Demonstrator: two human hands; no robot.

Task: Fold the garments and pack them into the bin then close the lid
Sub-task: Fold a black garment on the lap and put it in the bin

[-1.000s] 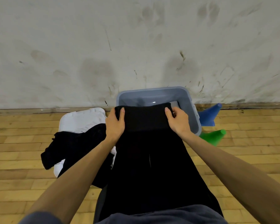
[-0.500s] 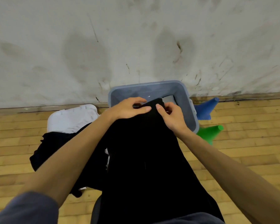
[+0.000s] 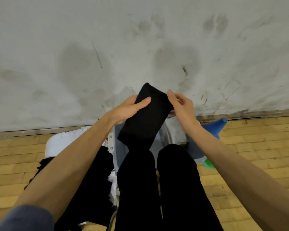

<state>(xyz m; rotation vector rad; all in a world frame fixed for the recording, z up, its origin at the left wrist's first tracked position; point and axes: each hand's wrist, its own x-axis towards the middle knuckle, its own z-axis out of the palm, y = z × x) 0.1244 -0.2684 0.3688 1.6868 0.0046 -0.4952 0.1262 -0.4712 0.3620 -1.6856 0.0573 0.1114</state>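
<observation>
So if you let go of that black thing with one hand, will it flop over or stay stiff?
Probably flop. The black garment is soft cloth: its lower end already droops and narrows toward the grey bin. It looks light, since the left hand holds it by thumb and fingers. It likely won't slip, as the right hand only pinches an edge.

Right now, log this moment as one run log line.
step: folding | left hand: holds black garment | right hand: pinches its far edge | garment: raised above grey bin | lid: off

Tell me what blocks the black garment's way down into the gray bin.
Nothing visible does. The folded black garment, gripped by the left hand, hangs over the gray bin, which is open; the person's knees cover its near rim.
</observation>
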